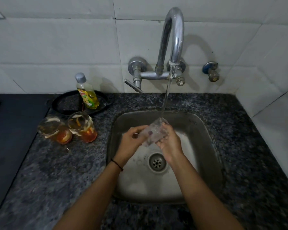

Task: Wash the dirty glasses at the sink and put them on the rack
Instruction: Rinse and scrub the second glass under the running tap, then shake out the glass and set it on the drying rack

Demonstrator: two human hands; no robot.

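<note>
A home kitchen: steel sink [206, 130], granite counter [249, 146], wall tap [173, 39], dish soap [87, 95].

Rinsing a glass under the tap

Left hand [131, 140] and right hand [169, 141] grip a clear glass [154, 131] over the sink [206, 146]; two dirty glasses [66, 128] stand left

Your speckled granite counter [248, 155] has the steel sink [209, 138] set into it; to the sink's left you have the left dirty glass [55, 130] and right dirty glass [83, 128] side by side; behind them a black pan [56, 105] sits near the wall.
</note>
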